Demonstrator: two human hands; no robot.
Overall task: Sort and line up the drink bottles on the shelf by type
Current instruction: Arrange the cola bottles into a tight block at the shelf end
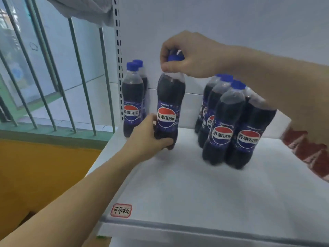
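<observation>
A dark cola bottle [169, 104] with a blue cap and a blue label stands upright on the white shelf [187, 189]. My right hand [188, 56] grips its cap from above. My left hand [147, 139] wraps its base from the left. Two like bottles [132, 100] stand one behind the other at the shelf's back left corner. A cluster of several like bottles [229, 125] stands to the right, partly behind my right forearm.
A red-bordered handwritten sticker [121, 210] sits on the shelf's front left edge. Red packaging [306, 152] shows at the right edge under my forearm. A slotted white upright [119, 59] and grey window bars [53, 68] stand to the left.
</observation>
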